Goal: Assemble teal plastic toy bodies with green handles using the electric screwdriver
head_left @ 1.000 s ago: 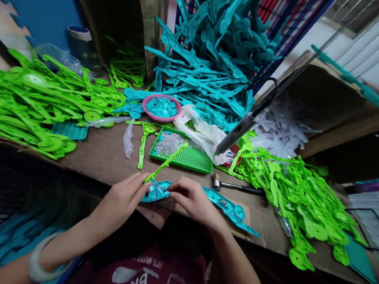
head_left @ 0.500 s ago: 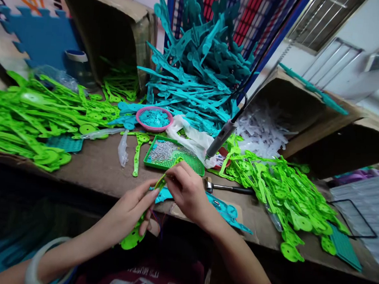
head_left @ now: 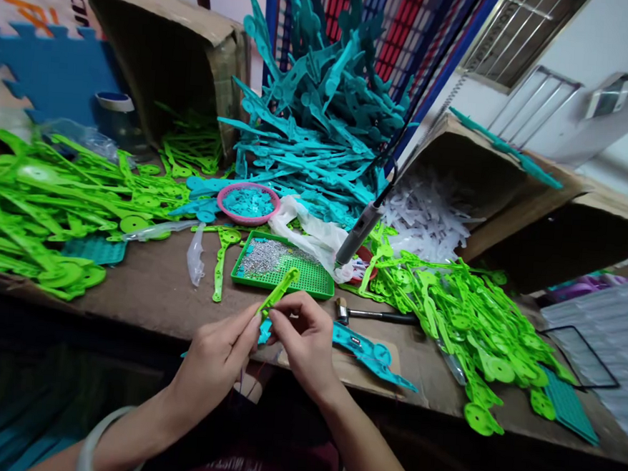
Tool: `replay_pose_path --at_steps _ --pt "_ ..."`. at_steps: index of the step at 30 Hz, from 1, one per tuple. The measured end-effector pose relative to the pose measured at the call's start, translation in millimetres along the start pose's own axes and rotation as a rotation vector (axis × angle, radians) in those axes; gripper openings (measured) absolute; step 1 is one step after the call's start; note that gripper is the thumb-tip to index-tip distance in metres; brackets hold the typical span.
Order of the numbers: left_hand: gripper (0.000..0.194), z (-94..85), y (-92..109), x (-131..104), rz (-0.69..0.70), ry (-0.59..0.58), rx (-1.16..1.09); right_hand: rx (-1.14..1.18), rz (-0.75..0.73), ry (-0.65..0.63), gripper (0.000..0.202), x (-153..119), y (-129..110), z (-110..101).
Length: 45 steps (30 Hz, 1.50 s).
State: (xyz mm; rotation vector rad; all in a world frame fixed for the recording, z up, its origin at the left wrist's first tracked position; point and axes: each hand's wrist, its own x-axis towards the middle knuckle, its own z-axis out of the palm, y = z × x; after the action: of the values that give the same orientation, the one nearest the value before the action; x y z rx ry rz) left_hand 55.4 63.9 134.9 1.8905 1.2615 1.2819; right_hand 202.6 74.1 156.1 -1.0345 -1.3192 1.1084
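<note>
My left hand (head_left: pixel 220 347) is closed around a long bright green plastic piece (head_left: pixel 288 282), whose narrow end points up and away from me. The fingers of my right hand (head_left: pixel 307 339) pinch at the middle of that piece; whether they also hold something small is hidden. Thin dark wires dangle below my hands. Behind and right of my right hand, a turquoise plastic piece (head_left: pixel 373 358) lies near the table's front edge. Just past my hands sits a green perforated tray (head_left: pixel 316 282) with many small silvery metal parts in it.
A hammer (head_left: pixel 378 315) lies right of the tray. A grey electric screwdriver (head_left: pixel 360 233) hangs by its cord above. Green pieces are heaped left (head_left: pixel 37 194) and right (head_left: pixel 448 309), turquoise ones (head_left: pixel 315 135) at the back. A pink basket (head_left: pixel 248 220) holds turquoise bits.
The green piece has been raised and turned, so its narrow end now stands clear above my hands. My right hand has moved down along it, and my left hand has shifted slightly.
</note>
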Motion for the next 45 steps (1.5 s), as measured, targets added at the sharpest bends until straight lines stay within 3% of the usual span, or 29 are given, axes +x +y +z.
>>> replay_pose_path --at_steps 3,7,19,27,33,39,45 --pt "0.040 2.4 -1 1 0.095 0.046 0.086 0.093 0.026 -0.072 0.012 -3 2 -5" --pt "0.038 4.5 -1 -1 0.164 0.088 0.150 0.139 0.012 -0.055 0.013 -4 2 -8" --pt "0.037 6.4 -1 -9 0.209 0.096 0.193 -0.148 -0.113 -0.018 0.005 -7 8 -10" --pt "0.040 8.8 -1 -16 0.188 0.082 0.188 -0.650 -0.529 0.096 0.011 -9 14 -4" --pt "0.036 9.0 2 -13 0.091 0.004 0.091 -0.676 -0.406 0.077 0.012 -8 12 -5" --pt "0.034 10.3 -5 -8 0.187 0.000 0.218 -0.728 -0.426 0.058 0.012 -14 14 -3" --pt "0.033 15.1 -10 -11 0.193 0.040 0.263 -0.453 -0.347 0.052 0.012 -16 19 -2"
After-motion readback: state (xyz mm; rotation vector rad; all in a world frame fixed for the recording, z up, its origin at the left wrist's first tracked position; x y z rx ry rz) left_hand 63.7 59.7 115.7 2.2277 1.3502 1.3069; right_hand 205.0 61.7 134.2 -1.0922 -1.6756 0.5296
